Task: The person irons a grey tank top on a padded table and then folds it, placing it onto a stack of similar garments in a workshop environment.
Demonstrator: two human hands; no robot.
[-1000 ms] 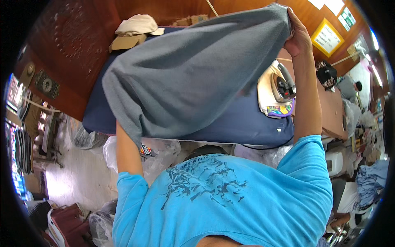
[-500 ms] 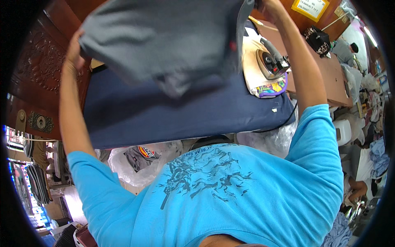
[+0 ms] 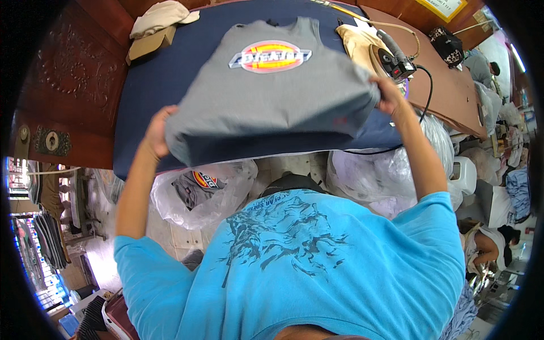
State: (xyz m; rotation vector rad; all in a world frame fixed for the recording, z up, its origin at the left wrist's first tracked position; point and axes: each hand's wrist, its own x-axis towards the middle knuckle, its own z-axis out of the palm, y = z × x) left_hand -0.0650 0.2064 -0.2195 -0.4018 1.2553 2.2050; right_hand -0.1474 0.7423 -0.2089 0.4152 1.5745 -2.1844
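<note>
A grey T-shirt (image 3: 255, 96) with a red, yellow and white printed emblem is spread between my two hands, its upper part lying on the dark blue padded table (image 3: 144, 102). My left hand (image 3: 160, 131) is closed round its near left corner. On the right, my right hand (image 3: 389, 95) pinches the other near corner. The near edge is lifted off the padding and billows a little. An iron (image 3: 392, 61) rests on a cream cloth pad (image 3: 358, 44), just beyond my right hand.
Folded beige cloth (image 3: 161, 20) lies on a cardboard box (image 3: 153, 44) at the far left. Under the near edge, a plastic bag (image 3: 232, 198) holds another grey printed garment (image 3: 195, 187). More clear plastic (image 3: 371, 178) sits to the right. A black cord (image 3: 429, 96) trails from the iron. Other people (image 3: 490, 249) are at the right.
The grey T-shirt was raised and blurred; now it has come down onto the table with its print showing. Both hands have moved down and nearer to me, still gripping it.
</note>
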